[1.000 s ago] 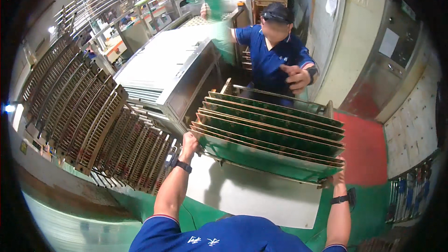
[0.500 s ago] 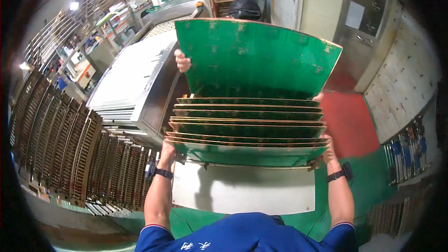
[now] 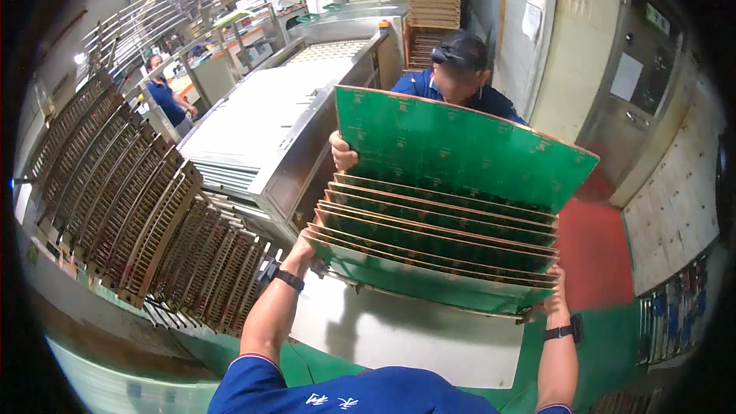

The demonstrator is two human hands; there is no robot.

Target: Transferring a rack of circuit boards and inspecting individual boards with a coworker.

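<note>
1. Currently, the left hand (image 3: 301,251) closes round the left end of the rack (image 3: 525,314); the right hand (image 3: 554,291) closes round the right end. Both hold the same places as one second ago. Fingertips are partly hidden.
2. The rack lies across the person's front, above the white counter (image 3: 406,353); whether it rests there cannot be told. It carries a row of green boards (image 3: 429,280) on edge.
3. The main change is at the rear board (image 3: 460,138). Compared with half a second ago, it sits lower behind the row, though its top edge remains well above the others. Its bottom edge is hidden; contact with the rack cannot be confirmed.
4. The co-worker's hand (image 3: 343,152) pinches the rear board's left edge. The co-worker's other hand is not visible.
5. Judgement: the lowered board shifts the work to the rear of the rack, so steady support at both ends matters most.
</note>
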